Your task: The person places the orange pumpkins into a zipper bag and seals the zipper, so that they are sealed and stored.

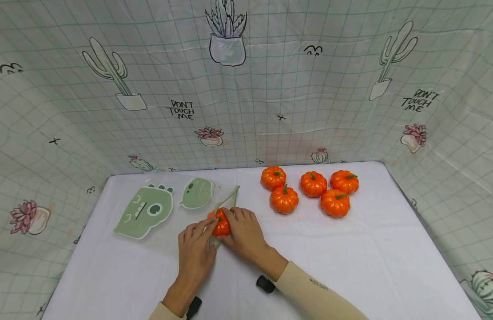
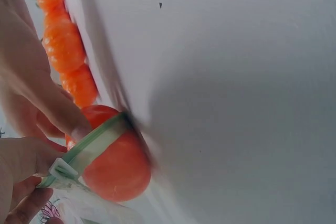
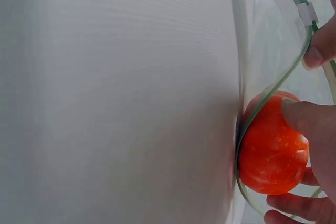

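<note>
A clear zip bag [image 1: 148,212] with a green dinosaur print lies on the left of the table, its mouth toward the right. A small orange toy pumpkin [image 1: 222,226] sits in that mouth, partly behind the green zip strip [image 2: 100,139]. With fingers and thumb around it, my right hand [image 1: 246,233] grips the pumpkin. My left hand [image 1: 195,253] pinches the edge of the bag's mouth near the white zip slider [image 2: 63,168]. The right wrist view shows the strip curving around the pumpkin's side. Part of the pumpkin's stem is hidden by fingers.
Several more orange pumpkins [image 1: 284,199] with green stems stand in a loose group at the back, right of the bag. White cloth covers the table [image 1: 350,266]. Behind it hangs a grid-patterned curtain [image 1: 262,89] with cactus drawings.
</note>
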`<state>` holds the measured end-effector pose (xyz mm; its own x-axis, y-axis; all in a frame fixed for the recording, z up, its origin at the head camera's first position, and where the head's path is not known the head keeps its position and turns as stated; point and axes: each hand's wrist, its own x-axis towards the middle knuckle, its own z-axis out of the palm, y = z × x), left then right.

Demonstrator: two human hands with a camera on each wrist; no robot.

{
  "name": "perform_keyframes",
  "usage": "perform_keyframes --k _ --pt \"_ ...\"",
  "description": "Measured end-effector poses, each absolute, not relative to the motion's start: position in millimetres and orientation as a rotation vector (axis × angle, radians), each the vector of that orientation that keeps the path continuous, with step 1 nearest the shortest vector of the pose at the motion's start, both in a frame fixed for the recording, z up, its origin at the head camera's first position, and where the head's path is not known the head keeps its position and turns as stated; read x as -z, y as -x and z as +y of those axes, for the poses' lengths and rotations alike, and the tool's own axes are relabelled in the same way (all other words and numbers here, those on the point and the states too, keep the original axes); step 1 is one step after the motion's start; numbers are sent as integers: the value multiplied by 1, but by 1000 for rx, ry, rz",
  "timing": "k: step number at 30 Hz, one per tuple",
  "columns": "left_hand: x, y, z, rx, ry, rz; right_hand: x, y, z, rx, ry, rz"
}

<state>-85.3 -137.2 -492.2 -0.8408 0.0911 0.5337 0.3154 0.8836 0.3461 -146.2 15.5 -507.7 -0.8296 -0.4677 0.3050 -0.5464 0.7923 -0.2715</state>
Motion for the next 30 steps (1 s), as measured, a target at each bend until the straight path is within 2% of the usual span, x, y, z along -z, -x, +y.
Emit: perform_keyframes --k 12,23,30 --pt "492 86 -137 585 304 -2515 512 150 14 -420 -785 -2774" --pt "489 87 -136 625 273 -2571 495 141 63 -550 -721 -2729" --pt "488 87 -135 636 259 -2587 490 149 97 -613 -572 -2646"
